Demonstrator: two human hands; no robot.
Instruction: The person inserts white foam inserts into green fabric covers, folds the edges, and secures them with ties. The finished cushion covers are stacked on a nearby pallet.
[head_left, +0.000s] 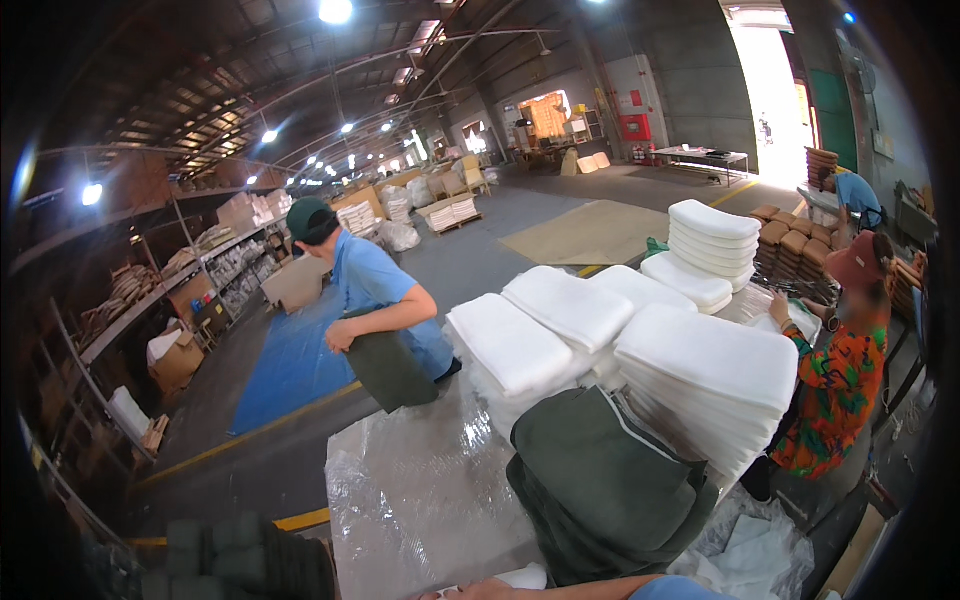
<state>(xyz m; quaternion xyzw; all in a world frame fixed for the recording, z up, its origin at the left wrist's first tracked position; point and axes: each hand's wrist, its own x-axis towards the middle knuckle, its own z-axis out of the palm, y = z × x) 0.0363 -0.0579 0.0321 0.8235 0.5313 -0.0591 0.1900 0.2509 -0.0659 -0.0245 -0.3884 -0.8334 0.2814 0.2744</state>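
At the bottom edge of the head view, my right hand [485,590] is cut off by the frame, its forearm reaching in from the right with a blue sleeve. Next to it is a small part of something white [525,576]; whether I grip it cannot be seen, as the fingers are mostly hidden. My left hand is out of view. Beyond my forearm lies a heap of dark green fabric covers [610,485] with a pale edge strip. It leans against stacks of white foam cushion pads [705,360] on the plastic-wrapped table [425,500].
A co-worker in a blue shirt [375,280] stands across the table, holding a dark green cushion [392,365]. On the right, another person in a patterned shirt [840,385] works by the stacks. Dark green cushions [235,555] are piled at lower left. Clear plastic [760,545] lies lower right.
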